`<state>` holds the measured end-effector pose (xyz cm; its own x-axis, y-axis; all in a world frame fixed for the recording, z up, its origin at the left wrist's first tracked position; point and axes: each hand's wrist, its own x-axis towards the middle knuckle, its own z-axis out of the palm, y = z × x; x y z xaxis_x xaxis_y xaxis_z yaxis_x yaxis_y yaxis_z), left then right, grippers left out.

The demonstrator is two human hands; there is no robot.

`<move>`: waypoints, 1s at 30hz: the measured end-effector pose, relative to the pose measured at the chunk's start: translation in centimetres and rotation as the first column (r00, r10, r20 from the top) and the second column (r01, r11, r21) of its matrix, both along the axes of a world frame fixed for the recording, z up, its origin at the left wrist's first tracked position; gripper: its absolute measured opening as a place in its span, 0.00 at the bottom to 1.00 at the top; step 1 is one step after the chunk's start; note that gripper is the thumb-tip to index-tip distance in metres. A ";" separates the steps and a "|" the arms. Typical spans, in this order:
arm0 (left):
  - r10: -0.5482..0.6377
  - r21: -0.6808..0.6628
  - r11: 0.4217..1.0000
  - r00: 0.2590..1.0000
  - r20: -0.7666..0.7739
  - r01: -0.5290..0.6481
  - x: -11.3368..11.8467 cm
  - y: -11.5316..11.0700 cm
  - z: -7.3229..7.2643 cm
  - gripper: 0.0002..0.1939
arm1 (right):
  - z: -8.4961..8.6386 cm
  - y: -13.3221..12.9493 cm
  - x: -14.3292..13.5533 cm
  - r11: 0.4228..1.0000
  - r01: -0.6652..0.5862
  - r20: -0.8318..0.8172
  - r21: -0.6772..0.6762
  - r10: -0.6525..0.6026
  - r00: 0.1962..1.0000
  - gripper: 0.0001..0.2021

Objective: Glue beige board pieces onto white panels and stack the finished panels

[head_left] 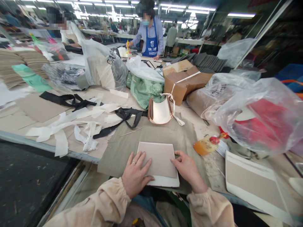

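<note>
A flat beige panel [162, 157] with a white border along its near side lies on a grey-green sheet [120, 154] in front of me. My left hand [137, 173] rests on the panel's left part, fingers spread and a ring on one of them. At the right edge, my right hand [188, 168] grips the panel between thumb and forefinger, the other fingers curled under. Just beyond the panel stands a bundle of curved cream pieces [161, 112]. An orange glue bottle [205, 145] with a red tip lies to the right of my right hand.
Black strips [127, 116] and white strips [63, 126] are scattered at left. Another bordered panel [253, 179] lies at right. Plastic bags [265, 113], a green sack [146, 88] and a brown stack [184, 83] line the back. A person in a blue apron [151, 41] works across the table.
</note>
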<state>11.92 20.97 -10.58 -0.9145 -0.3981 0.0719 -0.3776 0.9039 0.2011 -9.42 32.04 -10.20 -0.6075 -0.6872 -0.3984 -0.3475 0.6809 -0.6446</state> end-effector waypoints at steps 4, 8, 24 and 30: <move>-0.062 -0.028 0.998 0.997 -0.048 0.061 0.4 0.3 -0.9 0.27 | -0.1 0.0 0.0 1.000 0.004 -0.021 0.015 -0.003 1.000 0.12; -0.072 -0.016 0.997 0.996 -0.057 0.071 0.4 0.7 -0.8 0.25 | -0.4 0.1 -0.1 1.000 -0.021 -0.035 0.021 0.022 0.999 0.11; -0.051 0.053 0.998 0.973 0.226 0.040 -2.7 -2.7 2.9 0.59 | -0.7 0.2 -0.5 0.998 -0.051 -0.066 0.026 0.052 0.996 0.10; -0.126 0.119 0.989 0.925 0.360 0.088 -4.2 -3.4 3.1 0.61 | -0.5 0.1 -0.3 1.000 -0.026 -0.053 0.001 0.026 0.998 0.10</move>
<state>7.71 17.57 -7.47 -0.9072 -0.2845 -0.3100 -0.3443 0.9254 0.1582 -9.69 32.11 -10.72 -0.6098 -0.7030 -0.3660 -0.3991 0.6713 -0.6245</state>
